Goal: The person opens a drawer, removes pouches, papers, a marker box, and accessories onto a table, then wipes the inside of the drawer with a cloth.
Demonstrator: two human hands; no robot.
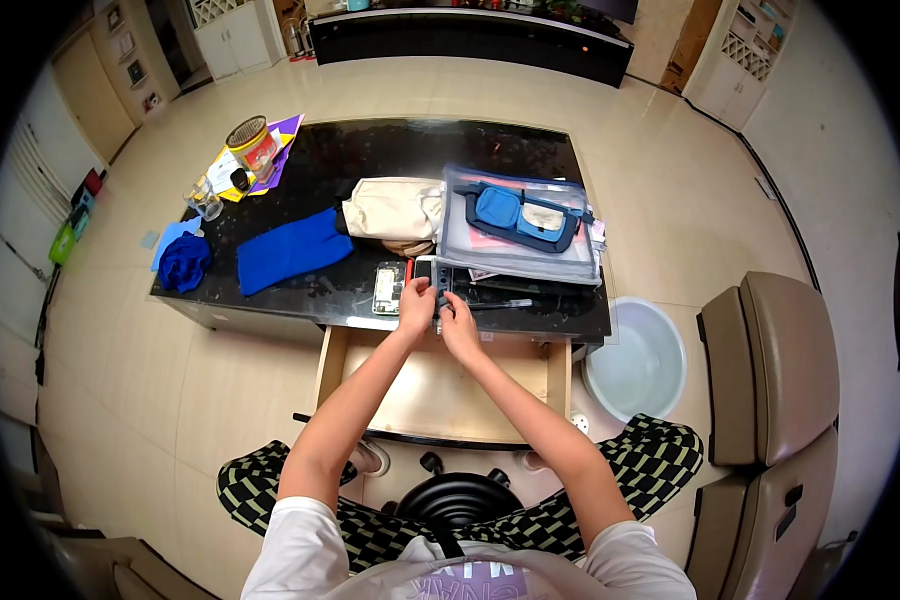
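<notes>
Near the front edge of the black table, my left hand and my right hand are close together with fingers pinched. Between them is a slim dark grey piece, possibly a phone part; the fingers cover its lower end. Just left of my left hand lies an opened phone with pale insides showing. A white-and-black flat item with a red edge beside it is partly hidden behind my left hand. To the right of my right hand, a thin pen-like tool rests on the table.
Below my forearms a wooden drawer is pulled out. On the table are a clear zip pouch with a blue bag, a cream bag, blue cloth, a tin and glasses. A basin stands right.
</notes>
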